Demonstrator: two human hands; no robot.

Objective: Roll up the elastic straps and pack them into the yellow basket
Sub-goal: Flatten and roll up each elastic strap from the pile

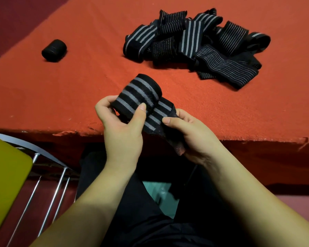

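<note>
The strap (144, 102) is black elastic with four broad grey stripes running along it. Most of it is wound into a thick roll, held above the near edge of the orange table (78, 82); a short loose tail leads down to the right. The left hand (122, 129) grips the roll, fingers curled behind it and thumb pressed on its front. The right hand (191, 132) pinches the tail, thumb on top across the stripes and fingers underneath. A finished roll (54, 50) lies on the table to the far left. A pile (194, 45) of unrolled straps, some with broad stripes and some with thin lines, lies farther back on the right.
</note>
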